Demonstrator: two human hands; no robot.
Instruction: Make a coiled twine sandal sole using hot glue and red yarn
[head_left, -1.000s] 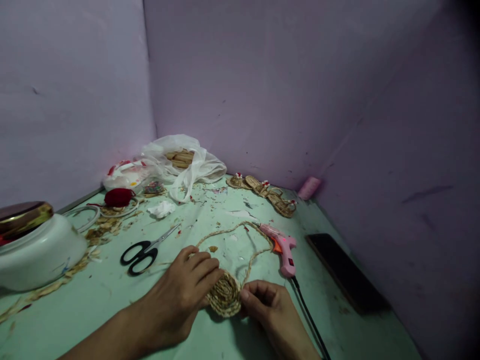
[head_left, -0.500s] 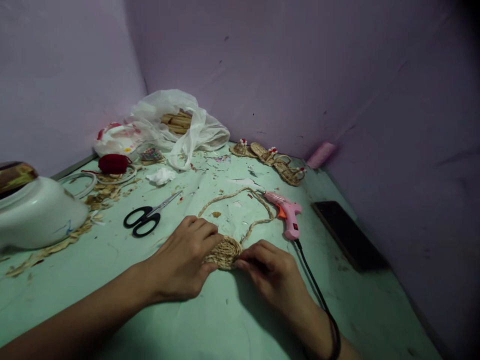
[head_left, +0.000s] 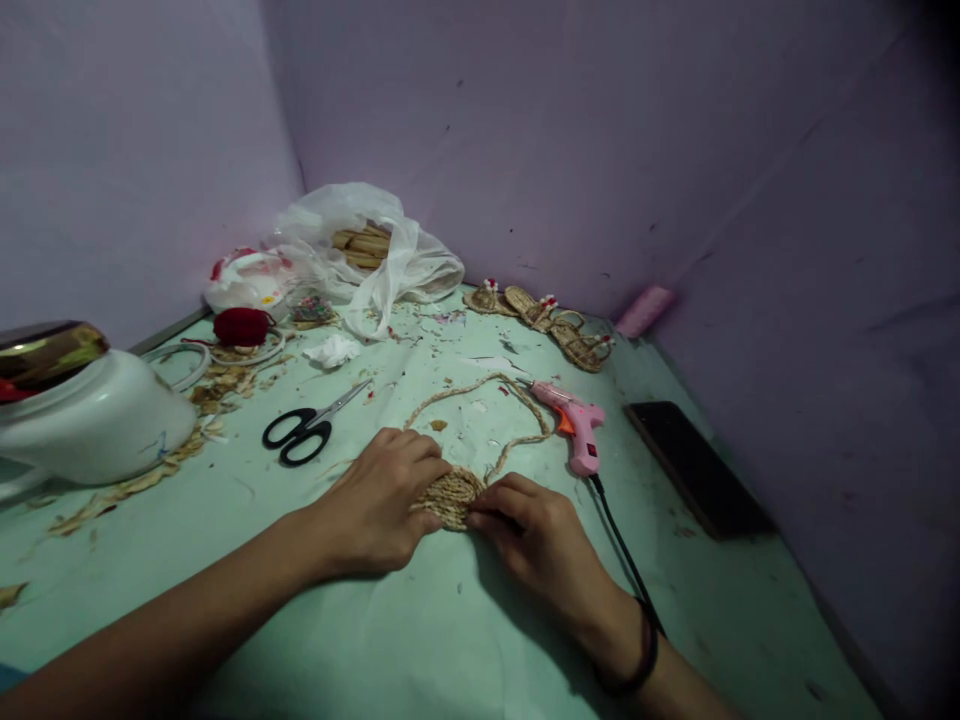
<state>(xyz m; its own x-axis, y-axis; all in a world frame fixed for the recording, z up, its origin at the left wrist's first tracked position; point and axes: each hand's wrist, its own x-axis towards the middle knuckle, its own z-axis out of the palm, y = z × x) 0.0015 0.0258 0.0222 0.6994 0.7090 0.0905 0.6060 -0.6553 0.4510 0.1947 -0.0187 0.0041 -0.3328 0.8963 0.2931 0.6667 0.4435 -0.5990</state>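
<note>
A coiled piece of braided straw [head_left: 451, 497] lies on the green table between my hands. My left hand [head_left: 386, 497] grips its left side, fingers over the top and thumb at the near edge. At its right edge, my right hand [head_left: 536, 530] is closed, with thumb and fingertips pinching the rim. From the coil a loose braided cord [head_left: 480, 385] loops away across the table. Right of that loop lies a pink glue gun [head_left: 576, 425], its nozzle pointing toward the cord. Black-handled scissors [head_left: 307, 427] rest open on the left.
A dark phone [head_left: 697, 468] lies on the right. Small woven sandals [head_left: 555, 325] and a plastic bag [head_left: 409, 262] are at the back. Red yarn [head_left: 241, 326], a white pot [head_left: 105, 425] and straw scraps are on the left. A black cable [head_left: 626, 550] runs beside my right wrist.
The view has shifted slightly, so the things on the left appear farther right. My right fingertips sit slightly higher along the coil's edge. Both hands keep their hold.
</note>
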